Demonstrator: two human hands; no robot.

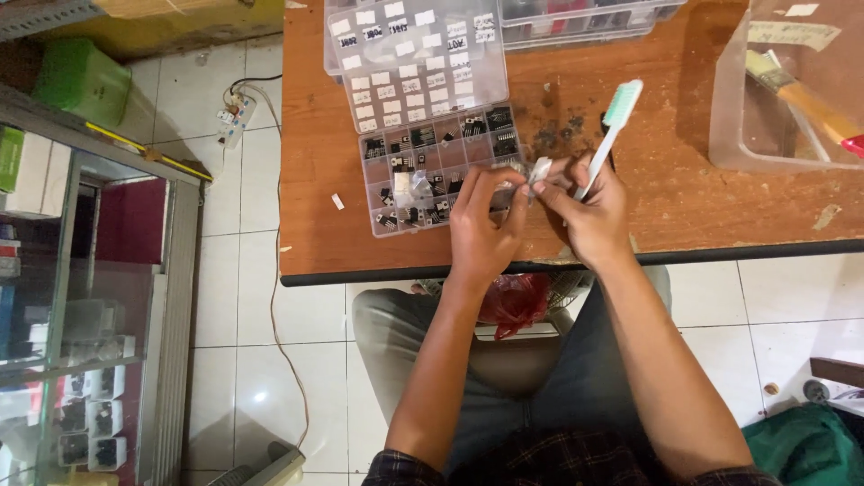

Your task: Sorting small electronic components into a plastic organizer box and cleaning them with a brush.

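Both hands meet over the near edge of the wooden table (684,207). The left hand (481,229) pinches a small clear plastic packet (538,171) between thumb and fingertips, and the right hand (594,211) grips the same packet from the right side while also clasping a toothbrush (605,135), whose white handle slants up and away to a green head. The packet sits between the two hands, just right of an open compartment box (432,175) full of small dark electronic parts, its clear lid (414,58) folded back on the far side. A clear plastic tub (733,126) holding a paintbrush (801,94) stands at the far right. A red plastic bag (515,301) hangs below the table edge near the person's lap
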